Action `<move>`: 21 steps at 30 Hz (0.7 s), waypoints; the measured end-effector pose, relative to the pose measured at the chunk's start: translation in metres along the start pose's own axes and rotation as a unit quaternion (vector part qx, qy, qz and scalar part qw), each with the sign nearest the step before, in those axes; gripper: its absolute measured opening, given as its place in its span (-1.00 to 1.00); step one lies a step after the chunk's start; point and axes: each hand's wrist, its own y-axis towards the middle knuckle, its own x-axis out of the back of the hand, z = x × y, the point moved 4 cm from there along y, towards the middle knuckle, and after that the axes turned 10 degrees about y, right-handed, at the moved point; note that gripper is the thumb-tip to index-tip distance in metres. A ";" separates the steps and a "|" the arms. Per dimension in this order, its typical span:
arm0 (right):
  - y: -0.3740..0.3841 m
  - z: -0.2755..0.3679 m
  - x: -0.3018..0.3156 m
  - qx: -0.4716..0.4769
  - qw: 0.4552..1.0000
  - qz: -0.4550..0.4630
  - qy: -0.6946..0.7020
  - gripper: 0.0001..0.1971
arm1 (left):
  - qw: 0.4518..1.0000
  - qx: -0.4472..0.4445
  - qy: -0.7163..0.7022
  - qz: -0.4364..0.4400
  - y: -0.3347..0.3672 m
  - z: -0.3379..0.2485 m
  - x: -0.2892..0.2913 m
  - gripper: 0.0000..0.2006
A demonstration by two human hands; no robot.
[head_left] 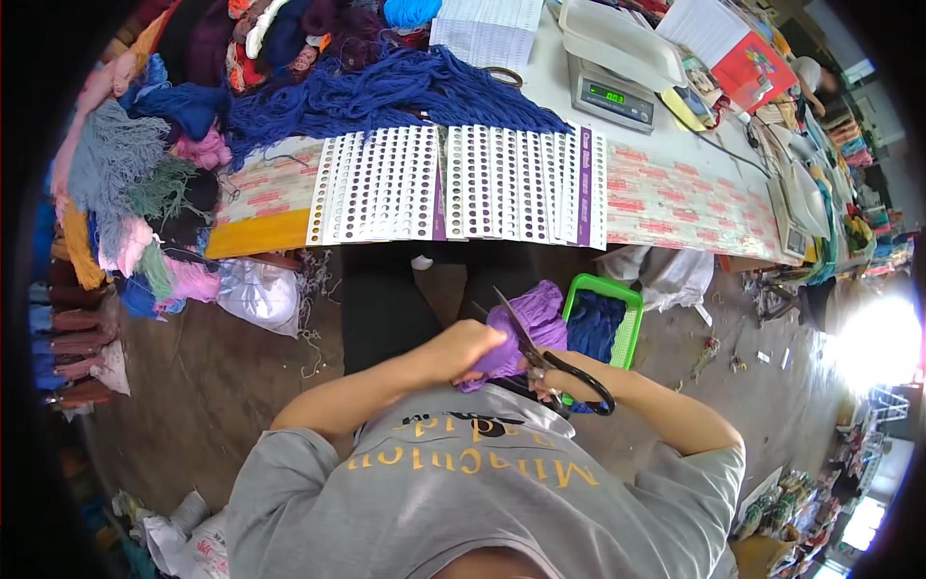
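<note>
A bundle of purple yarn (531,314) is gathered in front of my body, above my lap. My left hand (467,349) is closed around its near left part, the fingers wrapped in the strands. On the right side of the bundle, my right hand (548,378) grips a pair of scissors (579,372) with large black handles. A dark blade lies across the purple yarn and points away from me. Strands and handles partly hide the right fingers. Just beyond the right hand sits a green plastic basket (632,323) with dark blue yarn (593,323) in it.
Perforated white thread cards (376,183) line the table's near edge (685,207). Dark blue skeins (386,92) lie behind them. Mixed yarn (125,154) is piled at left, beside a white bag (260,294). A digital scale (612,96) carries a clear tray (622,43).
</note>
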 end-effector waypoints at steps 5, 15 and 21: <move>-0.011 0.010 -0.006 0.077 0.989 -0.002 0.129 -0.85 | 0.973 -0.011 0.207 -0.102 0.000 0.007 0.012 -0.49; -0.007 0.006 -0.006 0.115 0.989 -0.044 0.079 -0.85 | 0.931 -0.058 0.345 -0.105 -0.001 -0.013 0.002 -0.53; -0.024 0.000 -0.005 0.024 0.993 -0.094 0.069 -0.88 | 0.929 -0.079 0.348 -0.096 0.004 -0.009 0.007 -0.57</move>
